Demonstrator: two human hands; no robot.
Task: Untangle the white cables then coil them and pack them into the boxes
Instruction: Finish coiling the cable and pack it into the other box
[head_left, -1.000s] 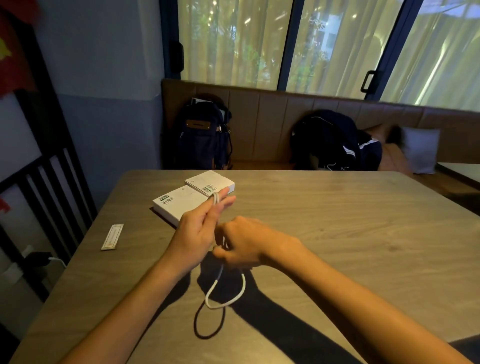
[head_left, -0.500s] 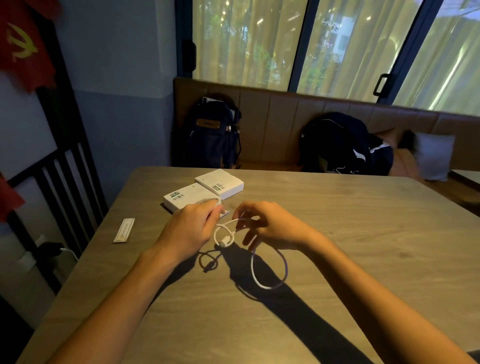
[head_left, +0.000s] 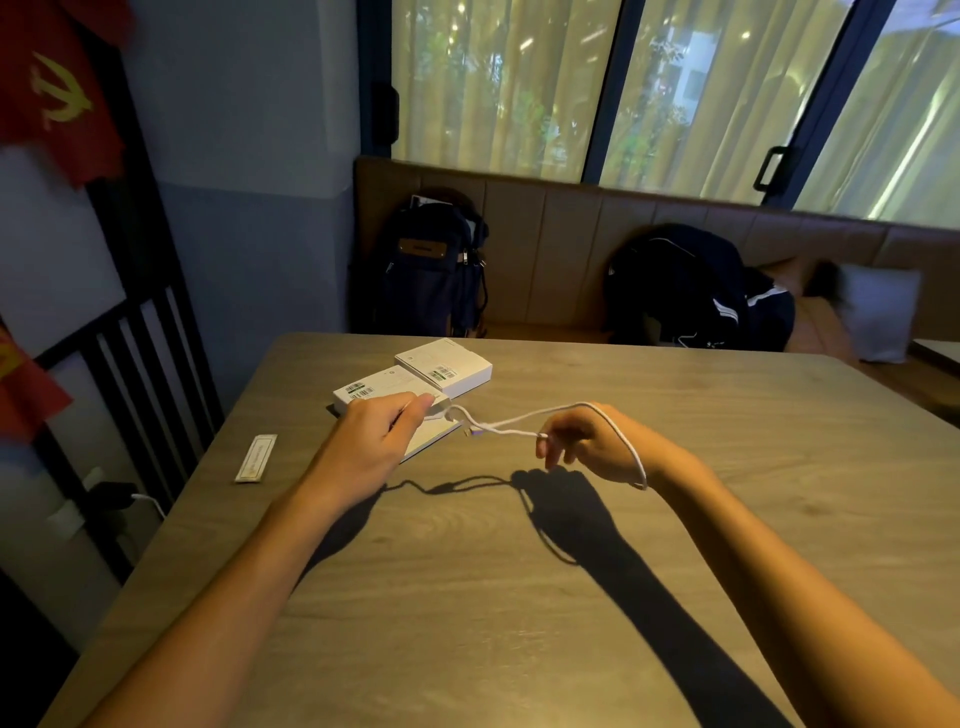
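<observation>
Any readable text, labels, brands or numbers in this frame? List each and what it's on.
No words or numbers are legible.
Near box: barcode label, print too small to read.
Far box: barcode label, too small to read.
Paper strip: faint print, blurred.
Backpack: brown patch, no readable text.
Red flag: yellow hammer-and-sickle emblem, no words.

Left hand (head_left: 374, 441) covers the near corner of the nearer box (head_left: 387, 387). The end of the white cable (head_left: 519, 420) is hidden inside that grip. Cable crosses the right hand (head_left: 597, 441) and drops behind the wrist, out of sight. Small plug mid-span is blurred. Labels on nearer and farther box (head_left: 447, 364), and print on the paper strip (head_left: 255, 458), too small to read. Both forearms are cut off by the bottom edge. Cushion (head_left: 878, 317) at far right is smeared.
</observation>
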